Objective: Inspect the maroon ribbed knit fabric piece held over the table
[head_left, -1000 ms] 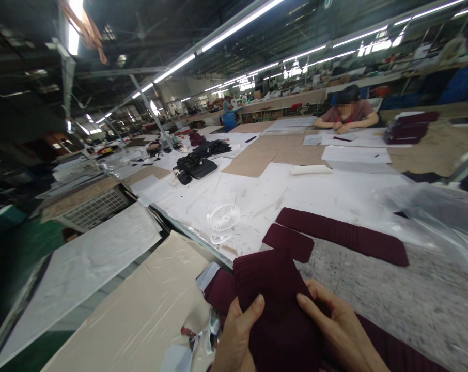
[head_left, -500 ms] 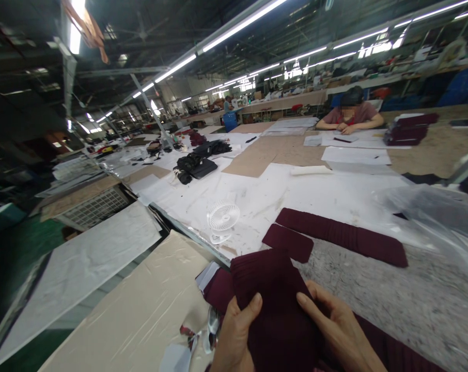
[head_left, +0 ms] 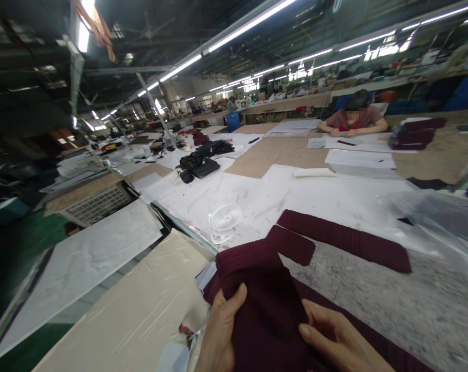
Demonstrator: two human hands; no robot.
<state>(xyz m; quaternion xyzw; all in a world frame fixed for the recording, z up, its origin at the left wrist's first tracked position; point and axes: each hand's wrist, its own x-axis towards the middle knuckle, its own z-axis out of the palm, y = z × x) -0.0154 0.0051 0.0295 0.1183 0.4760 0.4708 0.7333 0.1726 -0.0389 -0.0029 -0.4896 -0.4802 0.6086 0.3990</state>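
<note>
A dark maroon fabric piece [head_left: 263, 294], pleated along its top edge, is held up between my two hands. My left hand [head_left: 220, 325] grips its left side, thumb lying on the front. My right hand [head_left: 330, 333] pinches the right edge between thumb and fingers. Behind it, more maroon cloth [head_left: 373, 336] runs along the near table edge at the lower right. Left of the held piece, a stack with pale sheets [head_left: 206, 276] is partly covered by it. Two flat maroon strips, a long one [head_left: 346, 240] and a shorter one [head_left: 292, 245], lie beyond my right hand.
A small white fan [head_left: 224, 217] stands on the white-covered table [head_left: 265, 201]. Dark folded garments [head_left: 199, 165] lie farther back. A co-worker [head_left: 352, 116] leans on the table near a maroon stack [head_left: 414, 135]. Clear plastic [head_left: 431, 217] lies at right; a cream-covered surface [head_left: 133, 305] at left.
The held fabric has moved left and tilted, uncovering more maroon cloth behind it. My left hand has shifted left with it; my right hand now sits slightly lower on the edge.
</note>
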